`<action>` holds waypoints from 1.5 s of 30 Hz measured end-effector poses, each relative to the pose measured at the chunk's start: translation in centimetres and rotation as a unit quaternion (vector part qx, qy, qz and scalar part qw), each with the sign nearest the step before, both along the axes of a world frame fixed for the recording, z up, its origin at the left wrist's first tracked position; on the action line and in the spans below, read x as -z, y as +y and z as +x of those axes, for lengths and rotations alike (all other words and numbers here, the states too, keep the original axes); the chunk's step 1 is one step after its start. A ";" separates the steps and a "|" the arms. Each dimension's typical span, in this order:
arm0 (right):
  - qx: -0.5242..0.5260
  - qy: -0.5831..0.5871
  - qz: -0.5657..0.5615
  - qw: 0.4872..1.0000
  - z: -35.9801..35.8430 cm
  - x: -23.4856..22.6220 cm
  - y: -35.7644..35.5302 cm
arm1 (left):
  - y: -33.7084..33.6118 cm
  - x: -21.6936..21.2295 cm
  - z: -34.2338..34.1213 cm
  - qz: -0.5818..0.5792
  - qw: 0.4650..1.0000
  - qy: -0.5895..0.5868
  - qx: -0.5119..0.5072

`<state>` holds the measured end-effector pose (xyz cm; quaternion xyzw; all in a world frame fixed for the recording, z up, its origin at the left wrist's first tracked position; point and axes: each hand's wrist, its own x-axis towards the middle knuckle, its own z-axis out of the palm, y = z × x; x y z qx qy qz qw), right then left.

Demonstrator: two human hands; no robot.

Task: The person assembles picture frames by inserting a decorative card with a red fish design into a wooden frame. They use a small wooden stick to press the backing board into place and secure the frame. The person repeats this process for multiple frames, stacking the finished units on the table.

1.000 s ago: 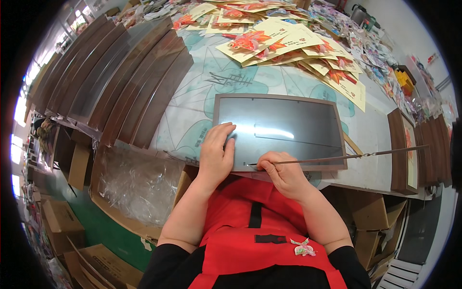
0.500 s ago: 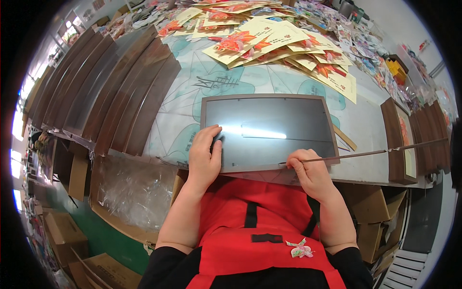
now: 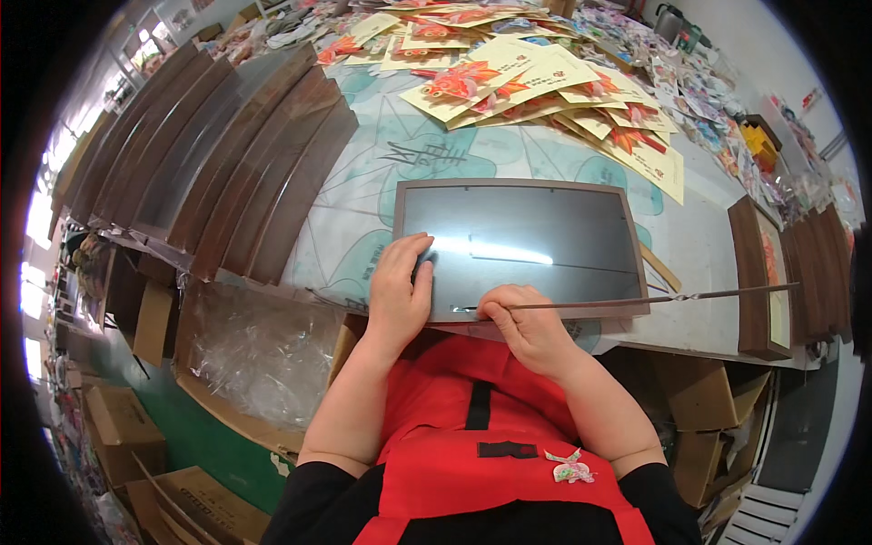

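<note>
A brown picture frame (image 3: 536,186) lies flat on the table in front of me, a long strip of light reflecting off its dark, shiny panel (image 3: 545,232). My left hand (image 3: 401,286) rests on the frame's left side, fingers stretched onto the panel and thumb apart. Over the near edge, my right hand (image 3: 520,329) is closed round a long, thin brown rod (image 3: 609,302) with a twisted middle. The rod's narrow tip points left, close to the frame's near edge; its other end reaches far to the right. Whether the tip touches the panel I cannot tell.
Several brown frames (image 3: 259,173) stand in a row at the left, more frames (image 3: 761,277) at the right. Cream cards with orange goldfish (image 3: 536,82) are heaped behind. A carton of clear plastic (image 3: 263,363) sits below left; a wooden strip (image 3: 660,268) lies beside the frame.
My right hand has slid left along the frame's near edge, carrying the rod with it. My left hand keeps its place on the frame. The whole view has shifted slightly.
</note>
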<state>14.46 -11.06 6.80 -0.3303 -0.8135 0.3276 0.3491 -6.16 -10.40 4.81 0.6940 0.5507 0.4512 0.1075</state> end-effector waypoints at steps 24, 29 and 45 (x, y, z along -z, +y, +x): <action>0.163 -0.133 0.038 0.977 9.9 -2.2 -1.3 | -0.1 -0.2 0.2 -0.005 1.000 -0.017 0.009; 0.234 -0.082 -0.027 0.968 13.9 -2.6 -2.0 | -0.1 -0.5 0.4 -0.005 1.000 -0.002 0.011; 0.482 -0.258 0.113 0.830 24.8 0.5 0.5 | 1.0 -1.9 3.0 -0.088 0.963 0.225 0.118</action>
